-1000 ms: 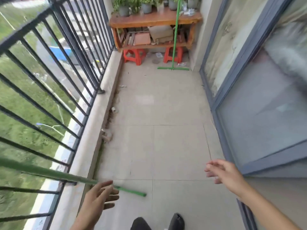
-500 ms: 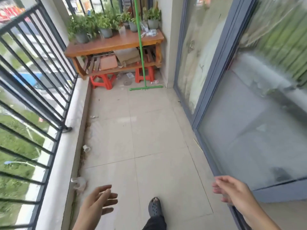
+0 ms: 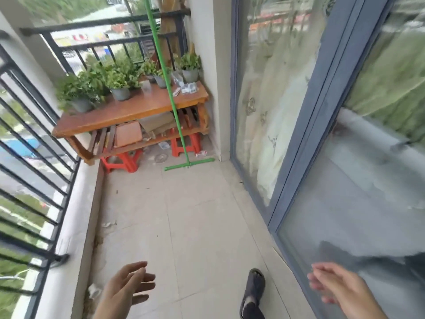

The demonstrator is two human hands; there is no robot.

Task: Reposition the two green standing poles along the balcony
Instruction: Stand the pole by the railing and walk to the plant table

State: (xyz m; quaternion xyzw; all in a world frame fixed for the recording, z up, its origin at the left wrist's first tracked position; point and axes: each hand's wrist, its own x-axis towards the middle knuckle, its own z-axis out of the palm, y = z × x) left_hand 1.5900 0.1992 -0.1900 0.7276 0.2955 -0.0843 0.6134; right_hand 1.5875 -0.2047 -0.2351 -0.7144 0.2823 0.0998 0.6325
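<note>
One green standing pole (image 3: 171,95) rises at the far end of the balcony, its flat green foot bar (image 3: 189,164) resting on the tiles in front of the wooden table. The other green pole is out of view. My left hand (image 3: 127,288) hovers low at the bottom centre-left with fingers spread, holding nothing. My right hand (image 3: 338,286) is at the bottom right, near the glass door, also empty with fingers apart. Both hands are far from the pole.
A wooden table (image 3: 128,112) with several potted plants (image 3: 99,86) fills the far end, red stools (image 3: 124,161) under it. Black railing (image 3: 30,157) over a concrete ledge (image 3: 71,229) runs along the left. Sliding glass doors (image 3: 299,139) line the right. My shoe (image 3: 254,287) is on the tiled floor.
The view has swung up and forward along the balcony. The green pole that lay by my left hand a second ago has left the view. Both hands stay empty.
</note>
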